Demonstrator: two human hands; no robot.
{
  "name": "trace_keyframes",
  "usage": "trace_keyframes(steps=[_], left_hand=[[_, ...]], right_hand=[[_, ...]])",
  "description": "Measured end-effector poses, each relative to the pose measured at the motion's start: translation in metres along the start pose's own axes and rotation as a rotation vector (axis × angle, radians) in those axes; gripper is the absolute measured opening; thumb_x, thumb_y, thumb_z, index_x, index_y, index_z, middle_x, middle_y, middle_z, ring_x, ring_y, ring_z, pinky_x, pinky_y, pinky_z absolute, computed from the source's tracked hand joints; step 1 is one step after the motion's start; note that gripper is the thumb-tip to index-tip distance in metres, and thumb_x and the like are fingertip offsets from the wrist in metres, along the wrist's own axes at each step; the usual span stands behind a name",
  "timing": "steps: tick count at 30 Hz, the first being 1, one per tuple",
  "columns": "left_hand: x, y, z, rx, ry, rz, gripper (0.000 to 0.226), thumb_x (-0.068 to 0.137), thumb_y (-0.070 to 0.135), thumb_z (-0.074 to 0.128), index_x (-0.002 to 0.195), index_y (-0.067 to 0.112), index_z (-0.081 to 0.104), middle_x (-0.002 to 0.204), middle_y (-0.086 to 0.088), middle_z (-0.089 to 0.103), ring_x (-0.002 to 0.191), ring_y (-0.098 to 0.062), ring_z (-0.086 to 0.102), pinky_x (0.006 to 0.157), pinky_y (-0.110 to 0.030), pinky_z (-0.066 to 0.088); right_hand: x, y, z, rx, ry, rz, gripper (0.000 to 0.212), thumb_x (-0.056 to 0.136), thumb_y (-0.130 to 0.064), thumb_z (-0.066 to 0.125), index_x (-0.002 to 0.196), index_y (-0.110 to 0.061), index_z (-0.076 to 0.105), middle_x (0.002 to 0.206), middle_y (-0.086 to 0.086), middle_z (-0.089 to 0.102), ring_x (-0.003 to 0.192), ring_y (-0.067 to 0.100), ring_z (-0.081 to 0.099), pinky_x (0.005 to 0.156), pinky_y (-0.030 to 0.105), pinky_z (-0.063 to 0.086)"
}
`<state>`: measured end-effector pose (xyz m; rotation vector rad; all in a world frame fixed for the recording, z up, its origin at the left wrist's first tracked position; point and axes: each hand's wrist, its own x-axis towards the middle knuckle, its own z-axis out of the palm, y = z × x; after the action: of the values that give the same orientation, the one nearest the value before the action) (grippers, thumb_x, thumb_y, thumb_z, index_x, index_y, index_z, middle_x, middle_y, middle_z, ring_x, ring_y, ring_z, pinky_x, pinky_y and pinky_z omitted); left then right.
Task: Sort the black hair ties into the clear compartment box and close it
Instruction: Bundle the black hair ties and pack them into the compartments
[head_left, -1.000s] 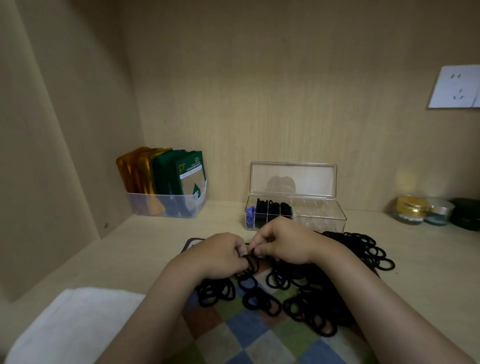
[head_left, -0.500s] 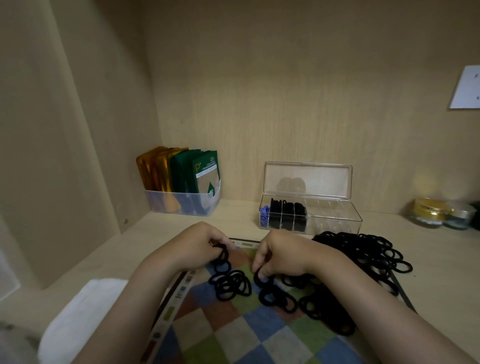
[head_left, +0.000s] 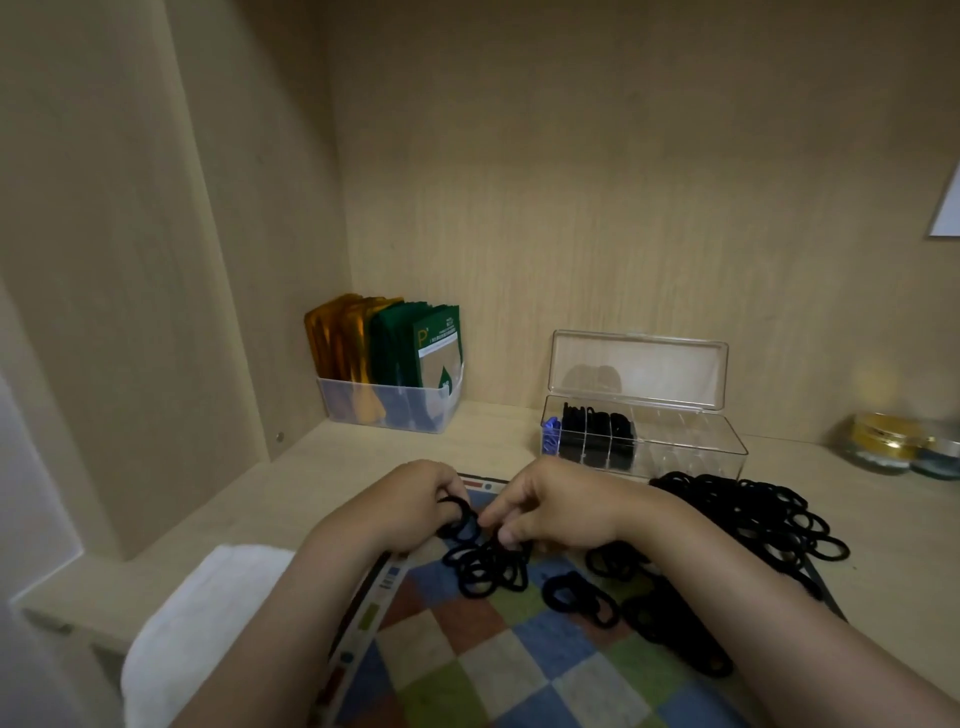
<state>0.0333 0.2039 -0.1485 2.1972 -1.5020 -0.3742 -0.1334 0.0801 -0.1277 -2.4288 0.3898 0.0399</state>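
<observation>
A heap of black hair ties (head_left: 753, 512) lies on a checkered mat (head_left: 498, 670), with smaller clusters (head_left: 488, 569) in front of my hands. My left hand (head_left: 410, 506) grips a few black hair ties (head_left: 460, 514) in its curled fingers. My right hand (head_left: 556, 506) pinches at the ties right beside them. Behind my hands stands the clear compartment box (head_left: 691, 452), its lid (head_left: 639, 371) upright. Its left compartments hold black ties (head_left: 597, 431) and something blue (head_left: 549, 432).
A clear bin of orange and green packets (head_left: 389, 374) stands at the back left. Small jars (head_left: 883, 441) sit at the far right. A white cloth (head_left: 208, 613) lies by the mat's left edge. Wooden walls close in the left and back.
My hands drew apart, then came back together over the ties. The view shifted left, so the box and jars now sit further right in frame.
</observation>
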Motion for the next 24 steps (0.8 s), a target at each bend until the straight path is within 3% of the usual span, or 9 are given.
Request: trace_keyframes(steps=[2,5,8,14,17,20,22,24], left_hand=[[-0.004,-0.003,-0.004,-0.083,-0.005,-0.005,0.015,0.091,0.011,0.062,0.085,0.025,0.066,0.078,0.01,0.064,0.069,-0.002,0.058,0.059,-0.013,0.043],[-0.013,-0.004,-0.012,-0.153,-0.086,-0.012,0.019,0.094,0.006,0.058,0.093,0.02,0.07,0.079,0.011,0.065,0.068,0.0,0.06,0.06,-0.01,0.045],[-0.016,-0.003,-0.016,-0.173,-0.148,-0.014,0.024,0.093,0.005,0.061,0.093,0.026,0.073,0.089,0.01,0.07,0.078,-0.001,0.066,0.064,-0.012,0.049],[-0.017,0.006,-0.01,0.026,-0.177,0.013,0.032,0.084,0.007,0.065,0.105,0.028,0.078,0.094,0.016,0.07,0.073,0.006,0.061,0.061,-0.006,0.045],[-0.017,0.009,-0.008,0.071,-0.187,0.021,0.028,0.085,0.005,0.063,0.098,0.025,0.078,0.094,0.008,0.072,0.07,0.0,0.061,0.056,-0.008,0.043],[-0.014,0.008,-0.007,0.059,-0.189,0.024,0.022,0.089,0.009,0.062,0.095,0.025,0.076,0.099,0.004,0.072,0.088,-0.008,0.065,0.071,-0.017,0.052],[-0.013,0.005,-0.009,0.023,-0.156,0.009,0.016,0.091,0.013,0.061,0.091,0.027,0.07,0.092,0.006,0.068,0.08,-0.009,0.063,0.064,-0.018,0.049],[-0.014,0.004,-0.013,-0.01,-0.122,-0.013,0.013,0.091,0.015,0.06,0.089,0.026,0.066,0.086,0.005,0.066,0.068,-0.008,0.06,0.057,-0.019,0.047]], right_hand=[[0.004,-0.002,0.005,-0.196,-0.012,-0.011,0.039,0.085,-0.021,0.075,0.124,-0.02,0.069,0.094,-0.01,0.072,0.083,0.002,0.066,0.081,0.021,0.052],[0.007,-0.006,0.009,-0.339,0.002,-0.015,0.037,0.08,-0.018,0.073,0.117,-0.023,0.072,0.09,-0.015,0.065,0.083,0.006,0.061,0.075,0.022,0.046],[0.007,-0.007,0.009,-0.306,0.028,0.006,0.026,0.08,-0.015,0.072,0.103,-0.025,0.077,0.091,-0.018,0.069,0.084,0.003,0.063,0.075,0.016,0.048],[0.004,0.004,0.005,-0.174,0.062,0.021,0.01,0.082,-0.013,0.071,0.089,-0.02,0.075,0.081,-0.015,0.07,0.077,0.009,0.068,0.069,0.021,0.056],[0.001,0.012,-0.002,-0.076,0.117,0.065,0.017,0.087,-0.007,0.067,0.096,-0.019,0.076,0.095,-0.003,0.075,0.083,0.016,0.074,0.068,0.029,0.062],[-0.003,0.012,-0.008,0.012,0.13,0.076,0.029,0.092,-0.004,0.06,0.109,-0.02,0.076,0.101,-0.003,0.076,0.082,0.015,0.074,0.068,0.031,0.062],[-0.004,0.006,-0.007,0.083,0.082,0.06,0.032,0.094,-0.005,0.056,0.113,-0.023,0.075,0.099,-0.001,0.076,0.07,0.013,0.07,0.062,0.029,0.058],[-0.004,-0.003,-0.003,0.046,0.03,0.015,0.035,0.093,-0.006,0.056,0.115,-0.026,0.073,0.104,0.0,0.076,0.076,0.013,0.07,0.069,0.03,0.059]])
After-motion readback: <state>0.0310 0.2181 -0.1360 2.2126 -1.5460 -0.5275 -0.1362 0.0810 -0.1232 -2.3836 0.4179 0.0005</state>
